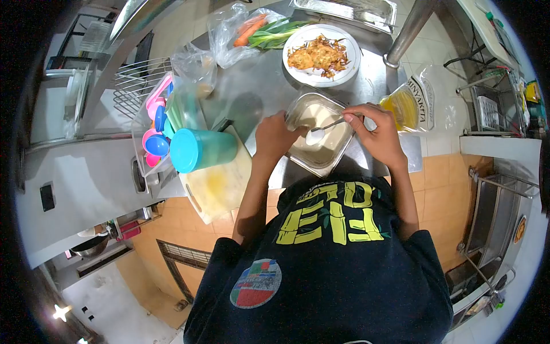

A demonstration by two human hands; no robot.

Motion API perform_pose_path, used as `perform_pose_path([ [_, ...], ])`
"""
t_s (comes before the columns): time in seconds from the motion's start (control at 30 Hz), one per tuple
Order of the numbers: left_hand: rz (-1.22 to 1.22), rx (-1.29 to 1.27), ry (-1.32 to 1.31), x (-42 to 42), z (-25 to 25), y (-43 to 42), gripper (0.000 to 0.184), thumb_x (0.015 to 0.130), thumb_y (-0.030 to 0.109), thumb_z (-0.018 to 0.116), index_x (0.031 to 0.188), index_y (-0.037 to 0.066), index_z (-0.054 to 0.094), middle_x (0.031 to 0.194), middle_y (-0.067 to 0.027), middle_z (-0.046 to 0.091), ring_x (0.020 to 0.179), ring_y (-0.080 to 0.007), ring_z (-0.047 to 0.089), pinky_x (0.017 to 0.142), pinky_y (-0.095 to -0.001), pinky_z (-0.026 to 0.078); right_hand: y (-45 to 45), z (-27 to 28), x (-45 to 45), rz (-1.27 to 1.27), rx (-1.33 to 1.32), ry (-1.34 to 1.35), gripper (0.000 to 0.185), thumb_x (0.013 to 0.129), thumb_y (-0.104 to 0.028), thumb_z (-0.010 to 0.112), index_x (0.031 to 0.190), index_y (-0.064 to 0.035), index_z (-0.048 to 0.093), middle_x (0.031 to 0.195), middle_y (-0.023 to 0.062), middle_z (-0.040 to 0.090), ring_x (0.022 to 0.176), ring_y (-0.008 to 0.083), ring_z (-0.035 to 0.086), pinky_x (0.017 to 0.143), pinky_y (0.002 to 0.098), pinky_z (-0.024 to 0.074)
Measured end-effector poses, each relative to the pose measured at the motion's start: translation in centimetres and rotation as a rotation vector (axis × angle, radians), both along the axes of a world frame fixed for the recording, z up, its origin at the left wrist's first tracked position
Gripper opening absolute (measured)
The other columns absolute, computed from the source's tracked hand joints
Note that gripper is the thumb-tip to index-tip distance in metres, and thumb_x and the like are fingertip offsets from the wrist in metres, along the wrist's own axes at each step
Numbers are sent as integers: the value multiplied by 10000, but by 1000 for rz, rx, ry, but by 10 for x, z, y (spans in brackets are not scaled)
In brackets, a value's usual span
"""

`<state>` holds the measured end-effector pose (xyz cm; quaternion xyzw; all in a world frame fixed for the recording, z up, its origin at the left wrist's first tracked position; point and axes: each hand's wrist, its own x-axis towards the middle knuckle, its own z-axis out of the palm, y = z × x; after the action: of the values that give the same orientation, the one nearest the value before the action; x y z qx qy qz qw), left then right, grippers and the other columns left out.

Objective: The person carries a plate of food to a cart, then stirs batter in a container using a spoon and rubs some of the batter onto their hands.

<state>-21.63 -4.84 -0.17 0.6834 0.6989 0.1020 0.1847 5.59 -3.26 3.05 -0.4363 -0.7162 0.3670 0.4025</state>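
Note:
A rectangular metal container (327, 166) with a pale, whitish content stands close in front of my body at the table edge. My left hand (277, 136) grips its left rim, the thumb reaching over the inside. Between the thumb and fingers of my right hand (375, 131) is the handle of a metal spoon (331, 124). The spoon's bowl carries something white and hangs over the container. Whether it touches the content, I cannot tell.
Behind the container sits a white plate (290, 69) of browned fried food. Left are a teal lidded canister (203, 150), a cutting board (215, 192) and a bin of colourful scoops (156, 135). A bag of yellow oil (404, 108) lies right. Carrots (250, 30) and greens (278, 36) lie behind.

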Motion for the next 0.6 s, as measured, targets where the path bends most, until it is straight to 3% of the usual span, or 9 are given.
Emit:
perform_pose_path([
  [0.1,-11,-47,-83,-8,6,-14,536,763,465,840,987,11,666,876,-243,726,843,-429,716,727,-534,554,1,-2,0,-6,-12,-6,125,936,-98,742,1026,-14,762,934,120,771,861,226,722,786,330,540],
  [0.2,20,-175,-12,-3,20,-20,627,770,440,835,1170,24,590,876,-233,724,864,-442,712,758,-541,550,0,-1,0,7,-10,-41,128,935,-101,744,1026,-12,760,932,123,771,861,227,723,792,330,539],
  [0.3,54,-168,-30,5,25,-15,883,774,359,852,1471,64,397,1059,-269,721,1000,-479,693,862,-542,547,0,1,-1,17,-33,-43,129,937,-102,742,1028,-12,761,927,128,769,870,226,723,801,326,535],
  [0.5,-53,28,-80,6,20,-1,1212,693,214,898,1631,170,131,1330,-268,626,1134,-463,653,930,-531,542,1,5,1,12,-43,-34,127,936,-104,741,1025,-15,763,927,129,766,869,220,714,799,325,527],
  [0.6,-9,-128,-19,11,35,7,1234,678,151,879,1645,179,111,1439,-253,555,1178,-457,632,951,-527,537,0,2,1,4,-38,-25,127,936,-105,740,1026,-19,765,934,123,766,866,223,710,801,331,525],
])
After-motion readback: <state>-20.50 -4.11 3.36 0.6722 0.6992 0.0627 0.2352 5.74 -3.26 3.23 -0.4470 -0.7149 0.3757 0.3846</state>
